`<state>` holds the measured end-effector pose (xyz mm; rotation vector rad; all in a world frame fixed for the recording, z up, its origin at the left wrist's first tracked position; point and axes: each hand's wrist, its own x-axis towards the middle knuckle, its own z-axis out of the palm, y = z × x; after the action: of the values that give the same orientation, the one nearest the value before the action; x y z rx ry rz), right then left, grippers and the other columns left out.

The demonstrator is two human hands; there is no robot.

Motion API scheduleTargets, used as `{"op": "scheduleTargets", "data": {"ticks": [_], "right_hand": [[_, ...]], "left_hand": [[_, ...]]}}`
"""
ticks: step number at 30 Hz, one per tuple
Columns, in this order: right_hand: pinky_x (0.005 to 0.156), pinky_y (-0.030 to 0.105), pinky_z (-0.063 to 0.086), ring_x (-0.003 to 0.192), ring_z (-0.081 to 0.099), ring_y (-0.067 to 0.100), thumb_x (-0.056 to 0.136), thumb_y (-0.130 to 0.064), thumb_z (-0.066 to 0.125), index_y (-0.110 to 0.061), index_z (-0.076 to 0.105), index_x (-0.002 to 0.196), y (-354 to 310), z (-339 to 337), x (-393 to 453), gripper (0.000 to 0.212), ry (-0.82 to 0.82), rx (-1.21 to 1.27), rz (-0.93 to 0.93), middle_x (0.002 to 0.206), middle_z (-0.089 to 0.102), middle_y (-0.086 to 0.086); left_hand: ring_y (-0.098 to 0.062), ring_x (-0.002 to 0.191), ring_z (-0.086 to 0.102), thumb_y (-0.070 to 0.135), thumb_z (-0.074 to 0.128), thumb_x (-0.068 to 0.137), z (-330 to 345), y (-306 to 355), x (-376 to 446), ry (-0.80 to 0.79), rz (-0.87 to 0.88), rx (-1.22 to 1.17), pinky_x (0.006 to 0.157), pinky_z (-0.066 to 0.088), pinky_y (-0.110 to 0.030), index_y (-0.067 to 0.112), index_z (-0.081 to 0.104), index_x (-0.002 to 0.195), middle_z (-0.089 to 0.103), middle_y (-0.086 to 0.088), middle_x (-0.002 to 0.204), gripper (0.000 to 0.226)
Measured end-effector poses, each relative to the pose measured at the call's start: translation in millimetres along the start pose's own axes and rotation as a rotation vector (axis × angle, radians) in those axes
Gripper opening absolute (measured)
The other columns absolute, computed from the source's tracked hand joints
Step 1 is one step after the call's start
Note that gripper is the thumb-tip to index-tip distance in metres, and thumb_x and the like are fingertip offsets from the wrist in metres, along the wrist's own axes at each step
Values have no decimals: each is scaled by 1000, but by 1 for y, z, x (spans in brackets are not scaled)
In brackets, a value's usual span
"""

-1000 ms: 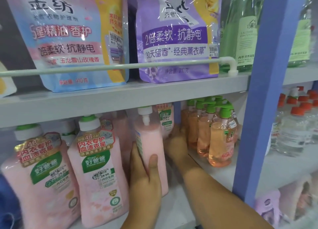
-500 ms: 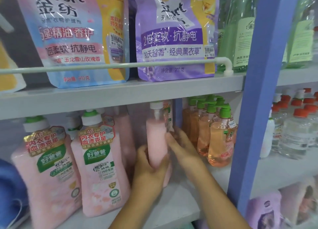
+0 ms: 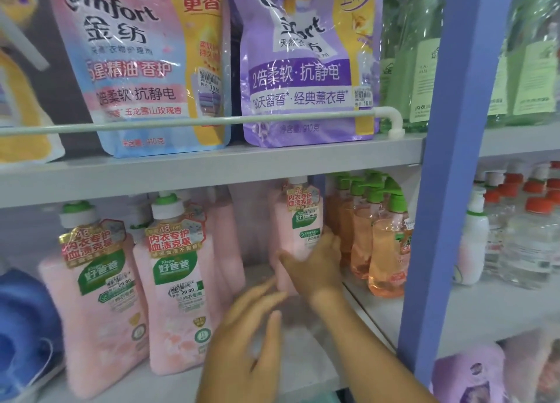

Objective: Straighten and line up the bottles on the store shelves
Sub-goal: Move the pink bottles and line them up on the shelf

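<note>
Two hands are seen on the lower shelf (image 3: pixel 303 369). The right hand (image 3: pixel 318 263) is wrapped round the lower body of a pink bottle (image 3: pixel 295 221): the thumb is laid across its front and the fingers are curled round its right side, over the edge of the label. This pink bottle is stood upright near the back of the shelf, just beside a row of orange pump bottles (image 3: pixel 385 251) on its right. The left hand (image 3: pixel 242 339) is held open in front of it, fingers spread and nearly straight; nothing is gripped, and the fingertips appear to be just short of the bottle's base, though motion blur leaves contact uncertain. Two more pink bottles (image 3: pixel 178 284) are stood label-forward to the left, well apart from the held one.
</note>
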<state>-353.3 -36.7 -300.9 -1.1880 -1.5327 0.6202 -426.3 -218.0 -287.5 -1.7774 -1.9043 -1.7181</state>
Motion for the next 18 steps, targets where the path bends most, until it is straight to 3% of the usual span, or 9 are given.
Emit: {"op": "scheduleTargets", "data": {"ticks": [2, 4, 5, 7, 9, 11, 13, 15, 18], "right_hand": [[102, 32, 40, 123, 45, 26, 66, -36, 91, -10, 37, 145, 2, 0, 5, 100, -14, 7, 10, 121, 39, 0], [99, 29, 39, 124, 46, 27, 68, -34, 90, -11, 36, 147, 5, 2, 10, 99, -13, 19, 10, 122, 41, 2], [98, 28, 39, 124, 46, 27, 68, -34, 91, -11, 37, 147, 6, 2, 11, 98, -7, 22, 9, 124, 44, 6], [98, 29, 39, 125, 46, 29, 68, -33, 91, -11, 37, 148, 7, 4, 12, 98, 1, 29, 7, 127, 46, 10], [99, 28, 37, 127, 44, 28, 68, -31, 92, -11, 36, 149, 6, 4, 11, 100, -12, 77, 34, 134, 43, 12], [105, 30, 37, 132, 42, 27, 69, -32, 93, -11, 34, 151, 4, 1, 5, 103, 47, 175, 82, 144, 37, 13], [107, 31, 43, 130, 47, 23, 75, -36, 89, -14, 38, 147, -3, -8, -11, 91, 168, 260, -1, 144, 37, 7], [95, 21, 50, 117, 58, 17, 83, -28, 83, -21, 51, 131, -15, -16, -34, 58, 193, 377, -130, 135, 48, 2], [86, 20, 55, 107, 65, 5, 85, -13, 81, -33, 59, 111, -42, -13, -74, 40, -70, 528, -164, 126, 55, -2]], "left_hand": [[3, 104, 67, 16, 51, 96, -36, 11, -12, 199, 114, 72, 95, 42, -7, 3, 72, 108, 71, 28, 106, 28], [-27, 120, 59, 26, 57, 87, -61, -5, -28, 451, 157, 220, 109, 42, -31, 15, 67, 108, 67, -3, 122, 26], [-31, 123, 56, 30, 61, 88, -66, -20, -30, 486, 47, 234, 111, 42, -42, 21, 64, 115, 63, -5, 127, 29], [-24, 127, 54, 32, 73, 90, -69, -35, -25, 388, -193, 83, 108, 46, -54, 46, 54, 127, 56, 14, 132, 44], [-14, 134, 51, 25, 79, 84, -70, -43, -20, 177, -318, 17, 113, 43, -54, 52, 36, 146, 50, 27, 143, 80], [-12, 130, 54, 29, 79, 84, -75, -45, -15, 119, -373, 129, 112, 44, -49, 47, 23, 155, 51, 25, 147, 93], [-11, 121, 63, 36, 80, 82, -83, -50, -9, 123, -372, 169, 103, 52, -48, 46, 35, 149, 61, 23, 135, 82], [0, 104, 69, 35, 84, 79, -85, -54, -2, 92, -378, 108, 92, 57, -37, 45, 52, 133, 70, 25, 117, 64], [9, 91, 69, 34, 87, 77, -71, -44, 5, 31, -339, 49, 78, 56, -20, 49, 56, 125, 70, 29, 108, 59]]}}
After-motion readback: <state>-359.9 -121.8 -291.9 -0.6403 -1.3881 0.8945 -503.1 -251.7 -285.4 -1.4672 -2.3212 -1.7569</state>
